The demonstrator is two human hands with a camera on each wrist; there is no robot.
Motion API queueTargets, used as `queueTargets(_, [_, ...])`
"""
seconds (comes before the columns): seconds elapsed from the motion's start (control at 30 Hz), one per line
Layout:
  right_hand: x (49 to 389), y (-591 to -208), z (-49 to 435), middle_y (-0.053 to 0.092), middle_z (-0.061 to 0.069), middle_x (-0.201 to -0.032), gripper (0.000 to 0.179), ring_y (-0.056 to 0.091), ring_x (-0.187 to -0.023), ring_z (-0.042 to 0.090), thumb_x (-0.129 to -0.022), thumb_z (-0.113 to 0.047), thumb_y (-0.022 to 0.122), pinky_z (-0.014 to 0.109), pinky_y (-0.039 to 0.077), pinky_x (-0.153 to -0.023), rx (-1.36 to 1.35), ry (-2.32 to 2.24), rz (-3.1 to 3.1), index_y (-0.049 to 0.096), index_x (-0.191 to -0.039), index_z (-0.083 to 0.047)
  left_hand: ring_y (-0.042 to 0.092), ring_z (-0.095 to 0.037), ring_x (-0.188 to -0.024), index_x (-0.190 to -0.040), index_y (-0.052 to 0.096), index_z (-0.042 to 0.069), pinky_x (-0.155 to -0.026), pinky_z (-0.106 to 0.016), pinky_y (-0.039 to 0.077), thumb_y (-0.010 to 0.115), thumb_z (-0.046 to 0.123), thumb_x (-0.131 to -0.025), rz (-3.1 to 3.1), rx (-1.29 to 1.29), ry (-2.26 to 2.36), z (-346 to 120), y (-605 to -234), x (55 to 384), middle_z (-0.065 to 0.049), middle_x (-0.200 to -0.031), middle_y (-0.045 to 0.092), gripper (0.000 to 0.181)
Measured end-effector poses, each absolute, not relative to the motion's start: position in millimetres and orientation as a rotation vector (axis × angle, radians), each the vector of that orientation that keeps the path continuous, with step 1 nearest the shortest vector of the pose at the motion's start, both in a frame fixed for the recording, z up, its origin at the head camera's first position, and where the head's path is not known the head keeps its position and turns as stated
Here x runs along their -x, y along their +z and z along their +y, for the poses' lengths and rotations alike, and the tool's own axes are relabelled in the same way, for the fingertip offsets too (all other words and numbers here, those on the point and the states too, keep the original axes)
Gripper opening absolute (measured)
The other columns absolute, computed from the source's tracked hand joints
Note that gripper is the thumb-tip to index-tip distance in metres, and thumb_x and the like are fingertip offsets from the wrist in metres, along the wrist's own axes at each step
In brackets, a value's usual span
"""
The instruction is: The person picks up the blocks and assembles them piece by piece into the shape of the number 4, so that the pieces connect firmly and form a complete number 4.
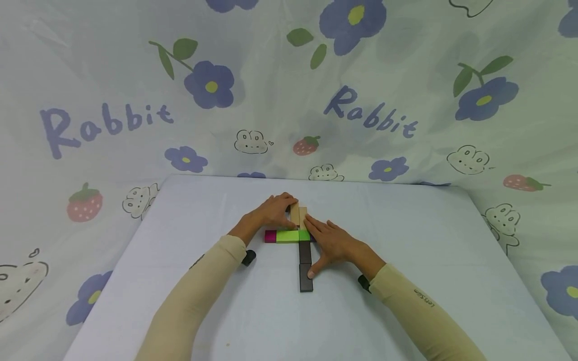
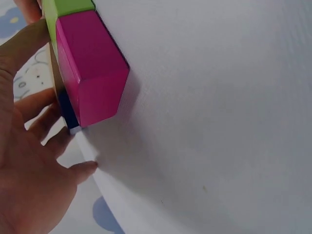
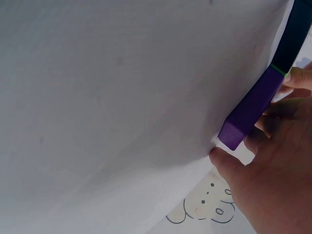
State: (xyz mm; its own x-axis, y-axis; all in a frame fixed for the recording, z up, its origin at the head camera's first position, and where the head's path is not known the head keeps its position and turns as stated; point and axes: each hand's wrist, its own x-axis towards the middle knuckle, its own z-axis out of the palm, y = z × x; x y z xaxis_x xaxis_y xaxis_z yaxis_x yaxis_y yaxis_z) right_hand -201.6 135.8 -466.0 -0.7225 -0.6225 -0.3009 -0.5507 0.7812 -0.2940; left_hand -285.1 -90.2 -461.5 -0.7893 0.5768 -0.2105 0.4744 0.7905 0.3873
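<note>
My left hand (image 1: 273, 210) spans the left wooden block (image 1: 295, 214), thumb at its near end and index finger at its far end. Beside it stands a second wooden block (image 1: 303, 214). My right hand (image 1: 333, 243) has its fingers spread; its fingertips touch the second block's right side and its thumb rests at a black block (image 1: 306, 278). A magenta block (image 1: 270, 236), a lime block (image 1: 287, 236) and a green block (image 1: 304, 235) form a crosswise row. A purple block (image 3: 251, 112) lies by my right fingers, and a dark blue block end (image 2: 68, 111) shows by my left fingers.
Another black block (image 1: 305, 251) joins the row to the nearer black one. The blocks lie on a white-covered table (image 1: 384, 215). Behind it hangs a printed cloth (image 1: 280, 100) with flowers and rabbits. Dark wrist devices (image 1: 249, 257) sit under both wrists.
</note>
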Motion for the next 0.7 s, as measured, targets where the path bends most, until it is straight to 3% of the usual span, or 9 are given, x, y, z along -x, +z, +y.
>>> queueTargets(0.7, [202.5, -467.8, 137.2, -0.002, 0.005, -0.17, 0.147, 0.011, -0.154, 0.023, -0.059, -0.083, 0.076, 0.049, 0.014, -0.122, 0.927, -0.277, 2.588, 0.003, -0.163, -0.01, 0.042, -0.029, -0.139, -0.148, 0.05, 0.008, -0.116, -0.063, 0.021, 0.081, 0.045, -0.082, 2.702, -0.812, 0.481, -91.3, -462.0, 283.4, -0.011, -0.146, 0.05, 0.081])
